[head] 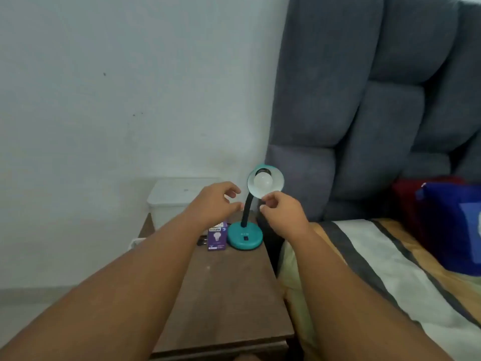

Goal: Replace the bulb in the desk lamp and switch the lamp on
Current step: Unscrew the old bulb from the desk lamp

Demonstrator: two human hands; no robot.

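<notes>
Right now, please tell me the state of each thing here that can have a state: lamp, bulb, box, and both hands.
Desk lamp: upright on the wooden table, shade facing the camera.
Bulb: seated in the shade, unlit.
Bulb box: standing left of the lamp base; open or closed, cannot tell.
Left hand: open, holding nothing.
Right hand: fingers pinched at the shade's lower rim.

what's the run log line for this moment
left hand: open, free | right hand: at shade rim | bulb: in lamp, unlit

Mid-frame, the lamp [244,237] stands on the nightstand [229,295], bulb box [217,237] apparently touching its left, bed [390,269] lower right.
</notes>
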